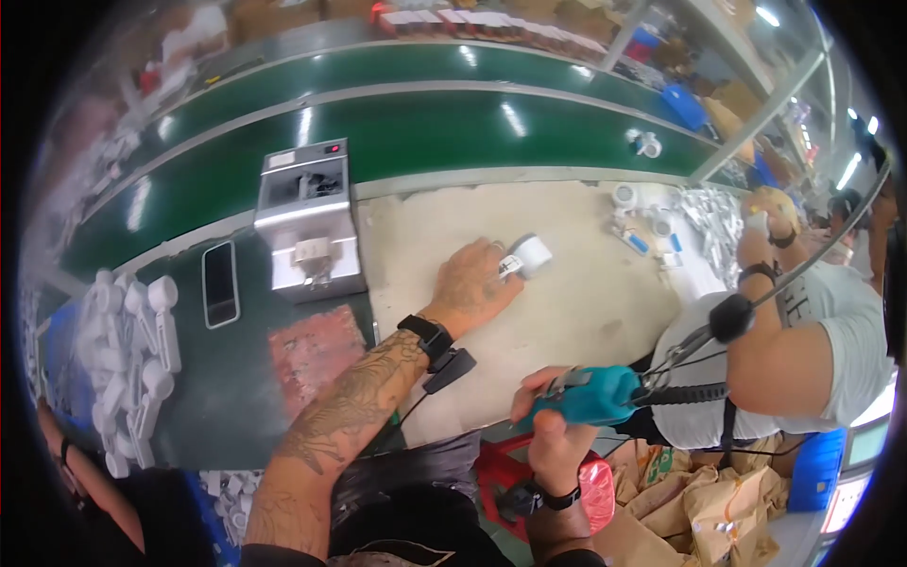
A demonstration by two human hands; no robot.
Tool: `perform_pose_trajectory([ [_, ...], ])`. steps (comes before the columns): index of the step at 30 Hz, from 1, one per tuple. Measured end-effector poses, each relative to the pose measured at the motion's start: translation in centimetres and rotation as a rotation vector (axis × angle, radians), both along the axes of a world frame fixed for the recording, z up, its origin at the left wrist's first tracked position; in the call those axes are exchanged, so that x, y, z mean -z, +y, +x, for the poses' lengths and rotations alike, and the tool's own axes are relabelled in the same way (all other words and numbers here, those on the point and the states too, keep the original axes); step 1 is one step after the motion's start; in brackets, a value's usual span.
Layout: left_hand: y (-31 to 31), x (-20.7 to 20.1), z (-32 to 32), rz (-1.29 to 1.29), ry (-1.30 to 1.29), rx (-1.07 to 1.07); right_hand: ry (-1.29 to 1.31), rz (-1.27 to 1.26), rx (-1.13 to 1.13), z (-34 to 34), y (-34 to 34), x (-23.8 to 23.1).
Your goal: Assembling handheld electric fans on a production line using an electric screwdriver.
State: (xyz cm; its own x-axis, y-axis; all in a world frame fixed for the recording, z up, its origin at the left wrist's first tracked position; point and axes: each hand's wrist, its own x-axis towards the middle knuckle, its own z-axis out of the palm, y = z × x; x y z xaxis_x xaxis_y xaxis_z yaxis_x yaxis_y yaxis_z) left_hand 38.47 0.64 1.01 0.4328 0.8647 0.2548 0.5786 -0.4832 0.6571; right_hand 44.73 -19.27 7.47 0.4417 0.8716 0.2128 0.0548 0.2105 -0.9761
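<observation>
Fingers of my left hand (472, 283) are spread flat on the beige mat (557, 312), and their tips press against a small white cylindrical part (527, 255) with a dark label on its side; I am pinning it more than gripping it, the hand mostly open and lying over it so it cannot roll while it sits in the middle of the mat, toward the far edge of the worktop near the green conveyor belt (406, 132). My right hand (557, 444) is curled tight around the handle of a teal powered screwdriver (590, 397), thumb on top, holding it low at the near edge of the worktop, well apart from the part; the tool hangs from a cable and a spring arm off to my right, which I judge carries its weight so my grip only has to steer it. A grey metal box-shaped machine (307, 222) stands just left of the mat at the belt's edge, within easy reach of my left arm, and a dark phone (220, 283) lies flat beside it on the dark surface. Further left, a heap of white plastic parts (132, 350) sits by the left edge. On my right another person in a white shirt (831, 331) works at a pile of similar small white pieces (652, 222) on the far right corner of the mat, their hands clear of mine.
</observation>
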Motion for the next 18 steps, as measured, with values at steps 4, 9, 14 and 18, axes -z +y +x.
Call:
perform_pose_trajectory([
  [4, -2.4, -1.3, -6.8, 0.148, -0.037, 0.104, -0.053, -0.022, -0.031, -0.4, 2.4, -0.1],
  [9, -6.3, -2.7, -14.6, 0.186, -0.043, 0.213, -0.002, 0.055, -0.115, -2.1, 4.6, 0.9],
  [14, -8.7, -3.5, -20.8, 0.101, -0.032, 0.069, 0.058, 0.08, -0.237, -6.3, 5.9, -0.6],
  [18, -9.5, -1.2, -21.7, 0.103, -0.132, 0.027, 0.16, 0.16, -0.344, -9.1, 6.5, -1.0],
])
